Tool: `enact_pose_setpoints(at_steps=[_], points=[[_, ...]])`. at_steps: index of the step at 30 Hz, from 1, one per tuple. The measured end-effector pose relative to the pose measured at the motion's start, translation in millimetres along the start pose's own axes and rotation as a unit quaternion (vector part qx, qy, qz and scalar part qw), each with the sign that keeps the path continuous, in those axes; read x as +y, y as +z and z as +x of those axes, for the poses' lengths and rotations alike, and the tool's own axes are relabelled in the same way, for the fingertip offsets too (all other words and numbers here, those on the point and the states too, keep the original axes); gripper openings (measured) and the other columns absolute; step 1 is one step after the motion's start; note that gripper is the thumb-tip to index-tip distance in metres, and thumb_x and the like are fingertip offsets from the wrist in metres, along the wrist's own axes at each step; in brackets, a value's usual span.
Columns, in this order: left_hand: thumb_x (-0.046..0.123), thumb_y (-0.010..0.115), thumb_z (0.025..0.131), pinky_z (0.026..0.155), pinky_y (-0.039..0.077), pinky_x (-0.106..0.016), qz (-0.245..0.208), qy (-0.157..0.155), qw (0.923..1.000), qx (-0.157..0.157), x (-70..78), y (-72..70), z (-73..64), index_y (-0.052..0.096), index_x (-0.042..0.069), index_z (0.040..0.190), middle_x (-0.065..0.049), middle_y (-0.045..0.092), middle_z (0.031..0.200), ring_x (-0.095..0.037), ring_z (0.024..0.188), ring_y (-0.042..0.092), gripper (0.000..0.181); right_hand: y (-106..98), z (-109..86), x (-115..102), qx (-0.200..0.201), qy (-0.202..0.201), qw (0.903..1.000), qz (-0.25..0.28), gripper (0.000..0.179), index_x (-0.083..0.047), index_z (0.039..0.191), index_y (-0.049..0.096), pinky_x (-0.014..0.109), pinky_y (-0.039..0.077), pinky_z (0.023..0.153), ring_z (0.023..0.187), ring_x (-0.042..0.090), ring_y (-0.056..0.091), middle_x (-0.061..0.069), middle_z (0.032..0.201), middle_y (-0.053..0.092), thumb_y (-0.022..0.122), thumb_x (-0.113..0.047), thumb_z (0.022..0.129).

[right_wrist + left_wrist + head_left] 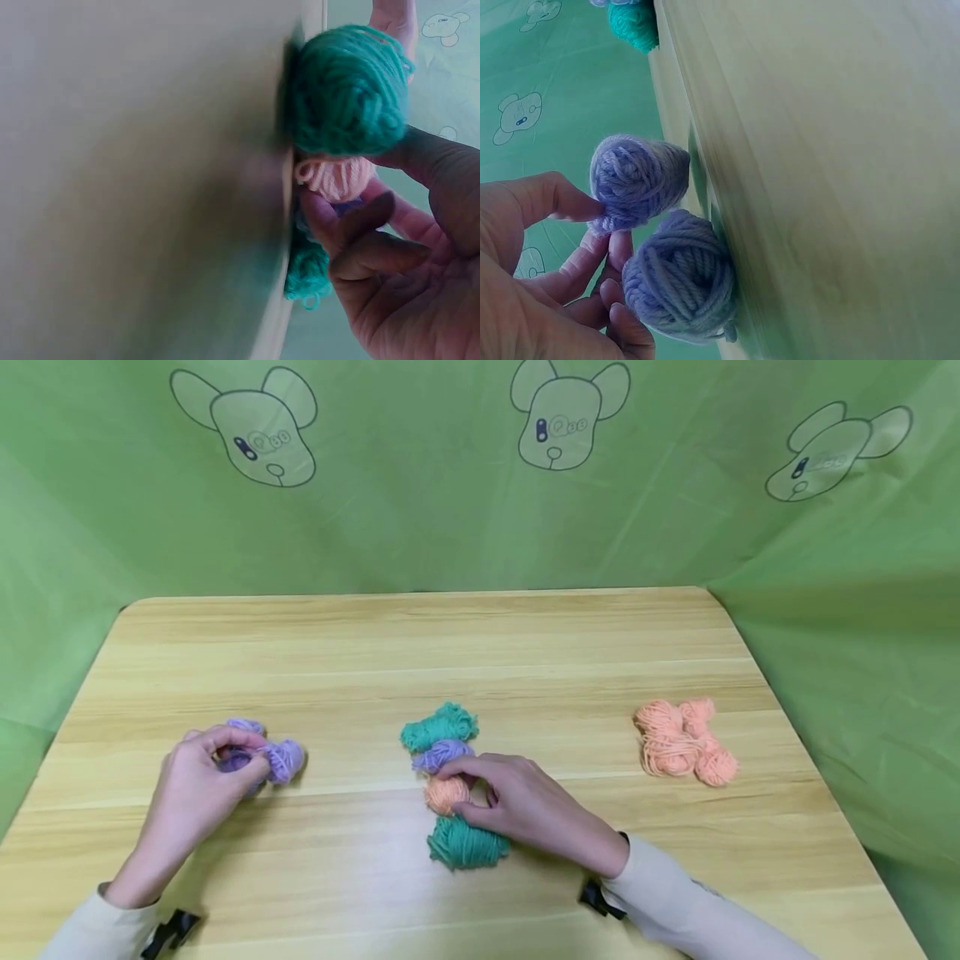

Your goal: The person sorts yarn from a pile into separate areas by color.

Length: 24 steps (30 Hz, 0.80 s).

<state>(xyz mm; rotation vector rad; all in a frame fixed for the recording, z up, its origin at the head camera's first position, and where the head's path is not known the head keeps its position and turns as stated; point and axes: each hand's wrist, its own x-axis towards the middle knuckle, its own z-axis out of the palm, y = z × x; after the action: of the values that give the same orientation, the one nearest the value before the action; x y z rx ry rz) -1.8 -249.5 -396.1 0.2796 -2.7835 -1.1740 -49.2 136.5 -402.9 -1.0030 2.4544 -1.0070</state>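
On the left of the table, my left hand (206, 777) pinches a small purple yarn ball (285, 761) between thumb and fingers. The left wrist view shows that purple yarn ball (637, 180) beside a second purple ball (682, 277), which touches the table. My right hand (528, 802) is at the middle row, with thumb and fingers around a peach yarn ball (446, 794). Behind the peach ball lie a purple yarn ball (442, 756) and a green yarn bundle (440, 727). A larger green yarn bundle (467, 843) lies on its near side.
Several peach yarn balls (671, 752) lie grouped on the right of the wooden table (360, 652). Green cloth (427, 510) with printed animal heads hangs behind the table and at its sides. Black wrist straps (600, 897) sit at the sleeve cuffs.
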Motion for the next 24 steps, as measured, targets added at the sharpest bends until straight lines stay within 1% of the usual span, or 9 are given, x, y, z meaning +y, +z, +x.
enact_pose_setpoints(at_steps=[2, 4, 5, 6, 10, 13, 17, 19, 24], points=[[0.008, 0.086, 0.088, 0.071, 0.043, -0.026, 0.003, -0.003, 1.0000, -0.004, -0.1, -0.1, 0.0, 0.081, 0.000, 0.108, -0.024, 0.074, 0.120, -0.026, 0.094, 0.055, 0.022, 0.9, 0.2, -0.2, 0.003, 0.006, 0.9999, 0.008, 0.036, -0.022, 0.134, 0.074, 0.027, 0.044, 0.058, 0.064, 0.005, 0.047, -0.012, 0.091, 0.066, 0.081, -0.016, 0.099], [0.009, 0.086, 0.088, 0.070, 0.043, -0.026, 0.005, -0.007, 0.9999, -0.008, -0.4, -0.2, -0.2, 0.081, 0.000, 0.109, -0.025, 0.072, 0.120, -0.026, 0.094, 0.054, 0.023, 1.7, 0.2, -1.1, 0.007, 0.013, 0.9998, 0.013, 0.036, -0.021, 0.131, 0.074, 0.026, 0.045, 0.057, 0.063, 0.005, 0.049, -0.012, 0.086, 0.064, 0.081, -0.013, 0.096], [0.009, 0.086, 0.088, 0.070, 0.044, -0.026, 0.006, -0.008, 0.9999, -0.010, -0.6, -0.3, -0.2, 0.081, -0.001, 0.109, -0.025, 0.072, 0.120, -0.026, 0.093, 0.054, 0.023, 2.0, 0.2, -1.5, 0.008, 0.017, 0.9997, 0.015, 0.036, -0.021, 0.129, 0.074, 0.026, 0.046, 0.056, 0.063, 0.006, 0.050, -0.013, 0.087, 0.064, 0.082, -0.012, 0.095], [0.008, 0.086, 0.088, 0.072, 0.044, -0.028, 0.006, -0.008, 0.9999, -0.010, -0.6, -0.3, -0.1, 0.081, -0.001, 0.109, -0.026, 0.072, 0.120, -0.027, 0.094, 0.054, 0.024, 2.2, 0.3, -1.9, 0.010, 0.019, 0.9997, 0.015, 0.037, -0.021, 0.128, 0.074, 0.026, 0.047, 0.056, 0.063, 0.006, 0.051, -0.013, 0.087, 0.065, 0.082, -0.012, 0.093], [0.008, 0.086, 0.088, 0.075, 0.044, -0.025, 0.009, 0.000, 0.9999, -0.012, -2.0, 0.0, -0.4, 0.080, -0.002, 0.110, -0.027, 0.072, 0.124, -0.027, 0.096, 0.055, 0.025, 2.6, 0.1, -2.8, 0.016, 0.023, 0.9995, 0.015, 0.038, -0.021, 0.124, 0.074, 0.025, 0.046, 0.055, 0.063, 0.007, 0.052, -0.013, 0.087, 0.066, 0.082, -0.010, 0.089], [0.007, 0.087, 0.087, 0.075, 0.043, -0.024, 0.008, 0.011, 0.9999, -0.008, -2.2, 0.5, -1.1, 0.079, -0.002, 0.111, -0.027, 0.073, 0.124, -0.027, 0.098, 0.056, 0.027, 2.1, -0.8, -2.7, 0.020, 0.022, 0.9994, 0.014, 0.038, -0.021, 0.123, 0.074, 0.025, 0.045, 0.053, 0.061, 0.007, 0.052, -0.013, 0.086, 0.066, 0.083, -0.010, 0.088], [0.006, 0.087, 0.087, 0.078, 0.041, -0.029, 0.007, 0.023, 0.9997, -0.001, -0.6, 0.3, -2.3, 0.078, -0.001, 0.113, -0.024, 0.074, 0.122, -0.027, 0.098, 0.054, 0.029, 0.8, -2.5, -2.4, 0.023, 0.025, 0.9993, 0.014, 0.037, -0.021, 0.123, 0.075, 0.025, 0.045, 0.052, 0.059, 0.006, 0.051, -0.012, 0.088, 0.068, 0.082, -0.011, 0.089], [0.006, 0.086, 0.087, 0.080, 0.041, -0.032, 0.007, 0.028, 0.9996, 0.003, 0.4, 0.1, -2.6, 0.079, -0.001, 0.113, -0.024, 0.074, 0.121, -0.027, 0.099, 0.054, 0.028, 0.0, -3.4, -2.4, 0.022, 0.026, 0.9992, 0.019, 0.038, -0.021, 0.124, 0.075, 0.025, 0.047, 0.053, 0.060, 0.007, 0.053, -0.011, 0.088, 0.070, 0.081, -0.009, 0.088], [0.004, 0.084, 0.088, 0.081, 0.040, -0.033, 0.006, 0.038, 0.9992, 0.010, 1.8, 0.9, -3.1, 0.079, 0.000, 0.113, -0.024, 0.074, 0.121, -0.026, 0.100, 0.053, 0.025, -1.8, -5.1, -2.1, 0.023, 0.021, 0.9989, 0.036, 0.040, -0.018, 0.126, 0.075, 0.026, 0.054, 0.058, 0.067, 0.009, 0.061, -0.010, 0.089, 0.072, 0.079, -0.007, 0.087]])
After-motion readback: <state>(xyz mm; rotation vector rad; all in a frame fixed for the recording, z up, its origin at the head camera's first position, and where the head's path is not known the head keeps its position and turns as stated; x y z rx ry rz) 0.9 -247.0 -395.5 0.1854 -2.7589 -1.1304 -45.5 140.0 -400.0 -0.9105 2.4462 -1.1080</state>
